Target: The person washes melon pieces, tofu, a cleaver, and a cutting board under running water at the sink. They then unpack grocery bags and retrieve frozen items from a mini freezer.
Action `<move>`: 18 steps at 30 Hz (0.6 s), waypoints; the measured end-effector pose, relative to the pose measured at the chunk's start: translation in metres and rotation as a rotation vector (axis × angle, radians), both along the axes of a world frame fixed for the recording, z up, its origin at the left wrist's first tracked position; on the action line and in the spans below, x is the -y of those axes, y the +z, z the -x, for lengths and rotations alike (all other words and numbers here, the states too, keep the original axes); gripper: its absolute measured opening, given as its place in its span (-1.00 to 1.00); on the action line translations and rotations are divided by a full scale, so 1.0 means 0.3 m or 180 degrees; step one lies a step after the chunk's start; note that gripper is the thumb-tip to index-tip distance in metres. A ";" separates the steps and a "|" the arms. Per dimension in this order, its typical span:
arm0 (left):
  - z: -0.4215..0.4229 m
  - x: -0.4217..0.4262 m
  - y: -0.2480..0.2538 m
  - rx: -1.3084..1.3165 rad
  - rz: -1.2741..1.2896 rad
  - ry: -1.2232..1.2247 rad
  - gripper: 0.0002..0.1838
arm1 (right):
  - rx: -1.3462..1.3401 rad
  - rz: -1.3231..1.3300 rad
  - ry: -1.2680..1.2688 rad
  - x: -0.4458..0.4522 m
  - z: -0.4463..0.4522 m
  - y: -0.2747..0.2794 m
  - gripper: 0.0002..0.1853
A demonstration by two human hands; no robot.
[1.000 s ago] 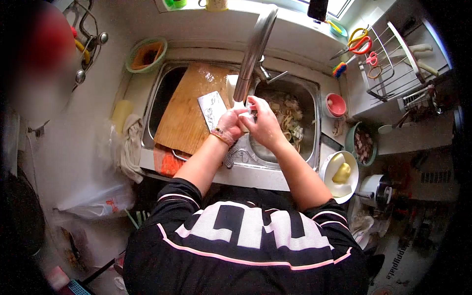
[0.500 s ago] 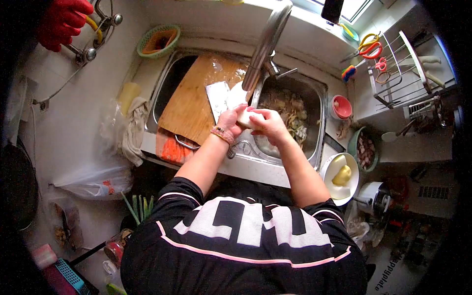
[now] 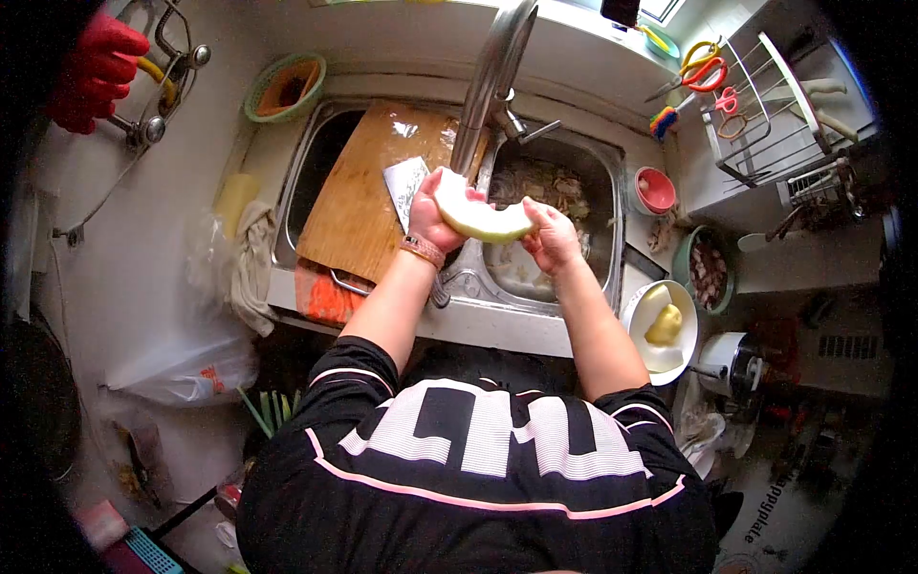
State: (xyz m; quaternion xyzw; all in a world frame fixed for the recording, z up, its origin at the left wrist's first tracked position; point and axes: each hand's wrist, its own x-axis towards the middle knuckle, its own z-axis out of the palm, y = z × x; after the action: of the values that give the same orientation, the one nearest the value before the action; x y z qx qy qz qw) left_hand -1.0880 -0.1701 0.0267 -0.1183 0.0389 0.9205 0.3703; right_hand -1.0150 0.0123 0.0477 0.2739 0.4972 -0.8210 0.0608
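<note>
A crescent-shaped slice of melon (image 3: pixel 492 228), white inside with a pale green outer side, is stretched between my two hands above the sink divider. My left hand (image 3: pixel 433 220) is closed on its left end, and my right hand (image 3: pixel 557 239) grips the right end with thumb and fingers. The steel faucet (image 3: pixel 476 100) rises just behind the slice. Left of my left hand, a cleaver blade (image 3: pixel 402 182) lies on the wooden cutting board (image 3: pixel 349 206), partly hidden by that hand. Below my right hand is the sink's right basin (image 3: pixel 612 258), with peelings and water in it.
To my right stand a white bowl (image 3: pixel 690 349) with pale and yellowish pieces, a green bowl (image 3: pixel 684 273) of meat and a pink bowl (image 3: pixel 660 203). A wire rack (image 3: pixel 765 115) hangs beyond. A cloth (image 3: pixel 251 273) and a green basket (image 3: pixel 256 100) are at left.
The slice has turned and risen, so its full crescent now shows. My hands have moved apart to its two ends. The view has shifted slightly.
</note>
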 end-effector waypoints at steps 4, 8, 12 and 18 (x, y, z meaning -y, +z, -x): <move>0.013 0.005 -0.033 -0.0786 -0.0359 -0.0029 -0.60 | 0.0077 0.1821 -0.0793 0.093 0.022 -0.062 -0.70; -0.003 0.050 -0.021 -0.0892 0.0568 0.0041 -0.63 | -0.0220 0.1558 -0.0898 0.177 0.096 -0.118 -0.73; -0.061 0.092 -0.007 -0.0477 0.1048 0.0432 -0.68 | -0.0345 0.0818 -0.1122 0.239 0.178 -0.095 -0.71; -0.094 0.186 -0.030 -0.0144 0.1685 0.0937 -0.69 | -0.0283 -0.0910 -0.0442 0.404 0.195 -0.252 -0.67</move>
State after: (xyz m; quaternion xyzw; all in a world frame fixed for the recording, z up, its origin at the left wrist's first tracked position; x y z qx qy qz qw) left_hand -1.0599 -0.2259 0.0177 -0.1946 0.2681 0.9246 0.1881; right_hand -1.0735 -0.1089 -0.0280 0.2768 0.5911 -0.7554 -0.0577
